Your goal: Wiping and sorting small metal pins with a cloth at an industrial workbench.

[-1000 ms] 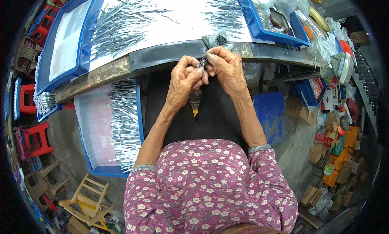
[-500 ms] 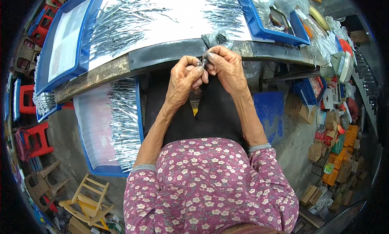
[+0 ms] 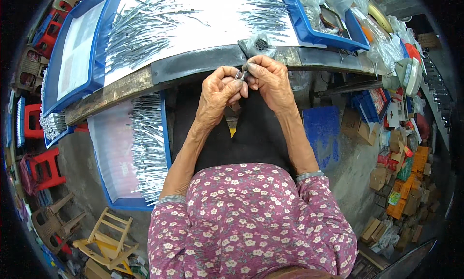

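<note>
My left hand (image 3: 220, 90) and my right hand (image 3: 270, 80) meet at the table's near edge, thumbs and forefingers pinched together. Between the fingertips is a small dark and shiny piece, too small and covered to name. Just beyond my right fingertips a clear plastic bag (image 3: 261, 45) with small black parts rests at the table edge. On the white tabletop sheet (image 3: 212, 18) lie a large pile of thin dark and silvery strips (image 3: 140, 32) at the left and a second pile of strips (image 3: 263, 13) farther right.
Blue trays (image 3: 99, 51) stand at the left and right (image 3: 333, 42) of the table; the right one holds plastic bags. Below left, another blue tray (image 3: 130, 203) carries more strips. Red stools (image 3: 48, 170), a wooden chair (image 3: 108, 238) and cardboard boxes (image 3: 357, 126) stand around on the floor.
Both hands stay at nearly the same place, still pinched together. The fingers have shifted only slightly, and the whole view has moved a little.
</note>
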`<state>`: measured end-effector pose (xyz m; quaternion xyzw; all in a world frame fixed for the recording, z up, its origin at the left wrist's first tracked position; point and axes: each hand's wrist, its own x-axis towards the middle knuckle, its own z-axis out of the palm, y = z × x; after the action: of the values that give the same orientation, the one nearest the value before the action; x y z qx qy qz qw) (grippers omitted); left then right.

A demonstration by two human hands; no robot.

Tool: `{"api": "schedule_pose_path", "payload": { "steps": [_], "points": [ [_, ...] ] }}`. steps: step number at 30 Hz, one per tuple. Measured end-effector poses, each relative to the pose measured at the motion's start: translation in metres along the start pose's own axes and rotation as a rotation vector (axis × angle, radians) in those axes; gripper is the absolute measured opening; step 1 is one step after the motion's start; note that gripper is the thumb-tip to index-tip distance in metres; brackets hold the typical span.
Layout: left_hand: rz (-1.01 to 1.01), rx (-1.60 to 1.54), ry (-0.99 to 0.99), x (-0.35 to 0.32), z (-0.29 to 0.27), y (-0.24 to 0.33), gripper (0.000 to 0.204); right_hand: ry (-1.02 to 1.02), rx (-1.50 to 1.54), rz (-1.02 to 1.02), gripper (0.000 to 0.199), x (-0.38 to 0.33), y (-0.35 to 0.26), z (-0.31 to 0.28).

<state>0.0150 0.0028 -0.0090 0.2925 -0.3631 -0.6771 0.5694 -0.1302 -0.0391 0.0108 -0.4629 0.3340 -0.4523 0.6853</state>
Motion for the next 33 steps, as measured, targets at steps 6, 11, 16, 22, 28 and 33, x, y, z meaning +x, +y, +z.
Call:
{"api": "schedule_pose_path", "payload": {
  "steps": [6,11,16,22,28,33],
  "points": [
    [0.001,-0.034,-0.011,0.0000,-0.0003,0.0003,0.015,-0.001,0.034,0.007,0.012,-0.0011,0.0012,-0.0012],
    [0.009,-0.037,-0.001,0.0004,-0.0003,0.0011,0.014,-0.012,0.060,0.015,0.012,-0.0015,-0.0003,0.0005],
    [0.012,-0.027,0.016,-0.0004,-0.0018,0.0013,0.014,-0.008,0.023,0.001,0.012,-0.0011,0.0015,0.0007],
    [0.019,-0.020,0.018,-0.0008,-0.0024,0.0014,0.015,0.007,-0.065,-0.022,0.013,-0.0025,0.0013,0.0050],
    [0.010,-0.031,0.015,-0.0005,-0.0042,-0.0014,0.015,0.014,-0.050,-0.022,0.012,-0.0030,0.0015,0.0056],
    [0.014,-0.028,0.024,-0.0002,-0.0039,-0.0025,0.014,0.015,-0.044,-0.032,0.012,-0.0032,0.0024,0.0062]
  ]
}}
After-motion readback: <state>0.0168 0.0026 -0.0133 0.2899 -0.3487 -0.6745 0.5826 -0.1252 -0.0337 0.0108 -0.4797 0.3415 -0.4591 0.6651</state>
